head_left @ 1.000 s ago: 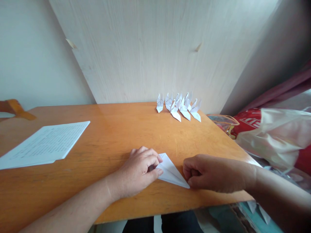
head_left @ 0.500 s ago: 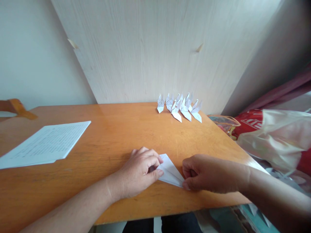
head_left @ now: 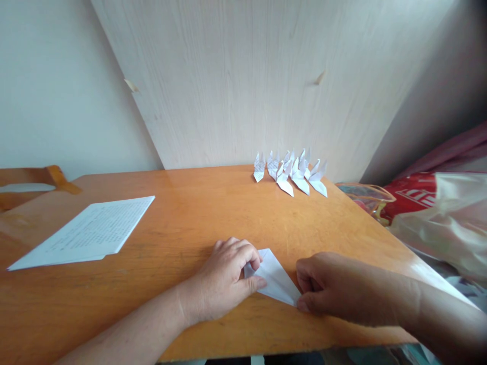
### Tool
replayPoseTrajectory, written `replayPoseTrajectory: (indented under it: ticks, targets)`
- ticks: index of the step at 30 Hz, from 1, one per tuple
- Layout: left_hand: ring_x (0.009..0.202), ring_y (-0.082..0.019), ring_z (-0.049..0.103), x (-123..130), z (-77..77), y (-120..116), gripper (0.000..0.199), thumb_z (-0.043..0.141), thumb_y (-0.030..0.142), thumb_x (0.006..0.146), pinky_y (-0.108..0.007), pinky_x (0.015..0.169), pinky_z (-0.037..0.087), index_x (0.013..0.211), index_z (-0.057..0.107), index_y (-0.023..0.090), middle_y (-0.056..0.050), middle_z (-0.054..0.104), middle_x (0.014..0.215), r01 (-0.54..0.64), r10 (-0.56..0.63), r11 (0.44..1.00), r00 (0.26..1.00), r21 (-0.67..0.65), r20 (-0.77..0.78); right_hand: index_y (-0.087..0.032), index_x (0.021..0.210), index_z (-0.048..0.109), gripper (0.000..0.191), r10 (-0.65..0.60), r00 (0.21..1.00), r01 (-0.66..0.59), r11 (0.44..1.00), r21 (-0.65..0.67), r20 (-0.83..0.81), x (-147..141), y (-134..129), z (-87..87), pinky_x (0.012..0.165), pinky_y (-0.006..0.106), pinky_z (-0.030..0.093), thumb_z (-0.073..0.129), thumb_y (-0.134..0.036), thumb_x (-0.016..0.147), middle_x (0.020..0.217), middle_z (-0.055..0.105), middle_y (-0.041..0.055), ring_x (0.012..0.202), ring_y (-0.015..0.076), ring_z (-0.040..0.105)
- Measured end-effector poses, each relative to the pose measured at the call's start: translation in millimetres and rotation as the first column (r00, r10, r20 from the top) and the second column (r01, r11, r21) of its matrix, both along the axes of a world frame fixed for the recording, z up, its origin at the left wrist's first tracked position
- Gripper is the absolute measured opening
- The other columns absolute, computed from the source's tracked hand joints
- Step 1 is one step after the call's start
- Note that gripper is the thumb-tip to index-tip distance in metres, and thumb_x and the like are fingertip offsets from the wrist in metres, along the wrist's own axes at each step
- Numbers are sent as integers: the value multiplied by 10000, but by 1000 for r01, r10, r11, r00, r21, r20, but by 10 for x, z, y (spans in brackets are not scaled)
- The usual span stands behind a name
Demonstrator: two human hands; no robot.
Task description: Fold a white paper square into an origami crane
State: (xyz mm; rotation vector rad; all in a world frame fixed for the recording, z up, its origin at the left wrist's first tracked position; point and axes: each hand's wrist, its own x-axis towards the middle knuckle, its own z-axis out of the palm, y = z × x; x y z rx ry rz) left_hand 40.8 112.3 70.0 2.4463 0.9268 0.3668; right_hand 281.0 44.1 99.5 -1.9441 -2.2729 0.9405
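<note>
A folded white paper (head_left: 276,279), kite-like in outline, lies on the wooden table (head_left: 198,203) between my hands. My left hand (head_left: 234,276) has its thumb and fingers closed on the paper's left part, covering that end. At the pointed right end, my right hand (head_left: 323,284) is curled with thumb and forefinger pinching the tip. Its other fingers are tucked in, and the very tip of the paper is hidden.
Several folded paper cranes (head_left: 300,175) stand at the table's back right. A stack of printed sheets (head_left: 91,233) lies on the left, with a wooden chair (head_left: 61,180) beyond. Bags (head_left: 429,213) crowd the right side, past the table edge.
The whole view has shifted, so everything sits slightly lower and further right in the picture. Both hands keep their hold on the folded paper, with little visible change in its shape.
</note>
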Motion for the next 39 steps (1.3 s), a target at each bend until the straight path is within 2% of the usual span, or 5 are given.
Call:
replayPoseTrajectory:
  ticks: [8,14,18,26,39]
  targets:
    - [1047,-208,530,-35,-1,-36,230,690,323,876,-376,941,366,1049,554,255,21,620,1067,-41,41,999,999,-27,-5,-234,779,689,100,8,999,-10,998,-55,-38,17,-13,16,515,270,282,646,-324,786,716,700,-29,618,144,577]
    - [1066,-205,522,-42,1,-41,222,684,311,882,-373,946,365,1055,554,261,25,613,1098,-41,40,999,999,-35,-4,-231,721,665,88,-5,1000,4,998,-58,-14,-35,-15,77,478,286,207,624,-290,771,649,657,-37,547,116,506]
    - [1042,-200,526,-53,-4,-18,193,662,327,898,-362,926,375,1048,562,256,18,608,1065,-22,22,999,1000,-24,3,-230,723,657,82,-12,1000,12,998,-57,8,-55,-13,99,477,285,215,625,-290,767,659,666,-35,554,119,500]
    - [1056,-172,534,-69,-13,33,225,641,304,918,-334,942,378,759,526,196,14,605,1075,88,-88,996,995,-9,49,-228,696,643,87,-10,1000,11,999,-40,22,-64,-25,111,473,290,203,617,-274,765,643,658,-37,531,108,468]
    - [1058,-164,509,-27,5,-11,217,574,275,963,-327,953,399,769,521,193,5,570,1077,81,-81,997,996,4,19,-230,704,648,82,-8,999,9,999,-36,34,-63,-21,107,470,281,204,612,-274,764,635,657,-43,525,103,472]
